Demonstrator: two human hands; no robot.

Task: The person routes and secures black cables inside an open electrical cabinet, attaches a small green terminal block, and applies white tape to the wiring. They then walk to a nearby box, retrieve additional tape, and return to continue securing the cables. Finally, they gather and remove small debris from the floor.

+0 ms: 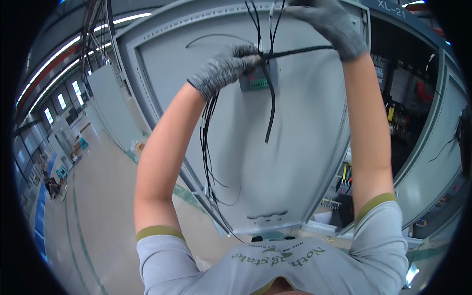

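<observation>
Both my hands wear grey knit gloves and are raised before a grey cabinet door panel [305,147]. My left hand [226,66] is closed, its thumb and fingers pinching a bundle of black wires [207,128] where several strands meet. One short black cable end [271,108] hangs down from that spot, and thin wires rise above it. A twisted black wrapped strand [300,50] runs right from the pinch to the heel of my right hand [332,24]. That hand is higher, at the top edge, fingers curled toward the left; what they grip is hidden.
Behind the wires, a device with a green terminal strip [259,83] sits on the panel. To the right an open cabinet [405,83] shows dark wiring and components. Hand tools [346,174] stand low beside it. At far left a person [50,184] sits near a blue stool [61,171].
</observation>
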